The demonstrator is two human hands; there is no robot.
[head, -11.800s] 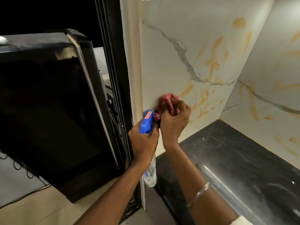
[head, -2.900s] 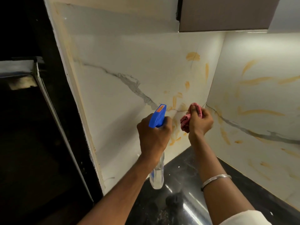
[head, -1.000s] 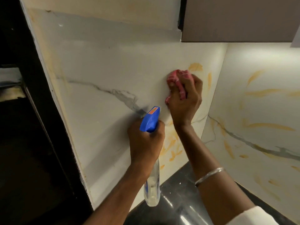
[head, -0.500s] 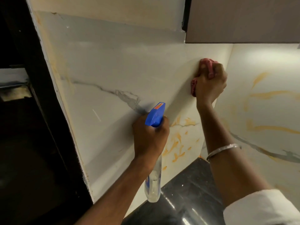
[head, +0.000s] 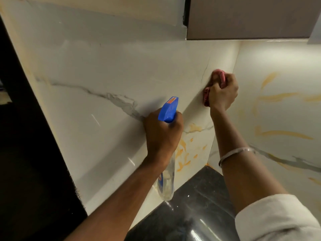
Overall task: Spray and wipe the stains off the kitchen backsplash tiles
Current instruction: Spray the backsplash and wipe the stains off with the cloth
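Observation:
My right hand grips a bunched pink cloth and presses it against the white marble backsplash tile close to the inside corner. My left hand holds a clear spray bottle by the neck, its blue trigger head pointing up at the tile. Orange stains streak the left tile low down, below both hands. More orange smears cross the right-hand tile.
A black stone countertop fills the lower middle. A brown wall cabinet hangs above the corner. A dark opening lies left of the tile edge. A metal bangle circles my right wrist.
My right hand slid the cloth up and right across the upper stains to the corner, then slightly down. The upper left tile now looks free of orange. My left hand stayed put.

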